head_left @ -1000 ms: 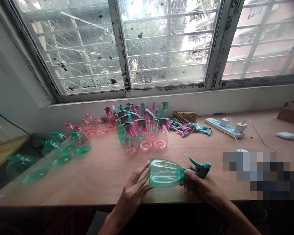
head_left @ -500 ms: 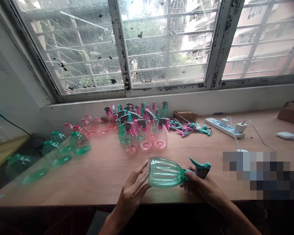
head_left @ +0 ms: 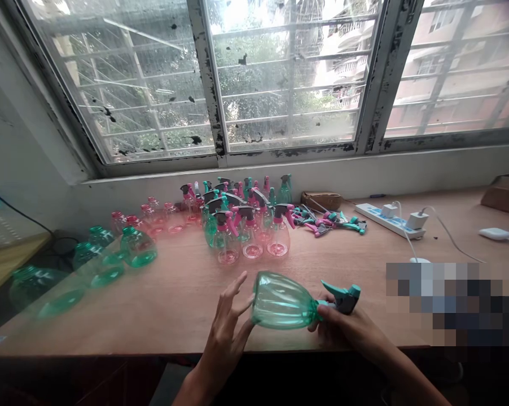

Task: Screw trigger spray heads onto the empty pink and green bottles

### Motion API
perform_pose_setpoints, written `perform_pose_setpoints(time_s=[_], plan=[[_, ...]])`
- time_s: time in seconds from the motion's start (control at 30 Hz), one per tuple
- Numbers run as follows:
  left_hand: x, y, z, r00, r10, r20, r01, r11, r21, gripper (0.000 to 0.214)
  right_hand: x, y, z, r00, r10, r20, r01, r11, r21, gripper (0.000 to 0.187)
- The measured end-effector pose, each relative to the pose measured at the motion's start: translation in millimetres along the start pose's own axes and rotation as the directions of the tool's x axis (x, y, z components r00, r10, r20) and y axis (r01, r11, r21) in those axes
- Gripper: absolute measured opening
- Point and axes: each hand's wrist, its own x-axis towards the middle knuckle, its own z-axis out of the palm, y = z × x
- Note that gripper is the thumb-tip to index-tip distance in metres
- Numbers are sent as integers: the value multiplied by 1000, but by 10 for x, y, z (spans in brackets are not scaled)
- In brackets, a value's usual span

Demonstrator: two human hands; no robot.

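A clear green spray bottle [head_left: 282, 301] lies sideways in the air above the table's front part, its base to the left and its teal and dark grey trigger head [head_left: 343, 296] to the right. My right hand [head_left: 337, 324] is closed around the neck and collar, with the thumb on top. At the base is my left hand [head_left: 229, 324], fingers spread, the thumb and a fingertip at or very near the bottle's bottom edge. Part of the right hand's fingers is hidden behind the neck.
Assembled pink and green spray bottles [head_left: 252, 237] stand in a cluster at the back middle. Loose trigger heads [head_left: 330, 221] lie right of them. Open green bottles [head_left: 139, 248] and pink ones [head_left: 170, 217] stand left. A power strip [head_left: 390, 220] with plugged-in chargers is at right.
The spray bottle has shifted slightly left and tilted a little, its trigger head turning with it. My left hand's fingers have spread wider and loosened from the base.
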Motion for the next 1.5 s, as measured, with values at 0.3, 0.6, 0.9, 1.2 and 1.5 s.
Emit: perform_pose_setpoints(time_s=[0.3, 0.6, 0.9, 1.2, 1.5], plan=[[21, 22, -18, 987, -94, 132, 116, 980, -163, 38, -10, -50, 5, 996, -87, 29, 88, 995, -39, 37], [5, 15, 12, 997, 34, 62, -38, 998, 55, 48, -14, -39, 25, 999, -31, 15, 30, 999, 43, 42], [5, 88, 9, 998, -27, 56, 23, 997, 69, 42, -37, -76, 47, 999, -14, -51, 15, 999, 29, 48], [25, 254, -52, 989, -143, 21, 145, 976, -163, 51, -163, -94, 201, 1000, -14, -25, 14, 1000, -2, 39], [66, 198, -104, 996, 80, 41, -81, 996, 26, 50, -159, -86, 212, 1000, -9, -25, 15, 965, 263, 37]])
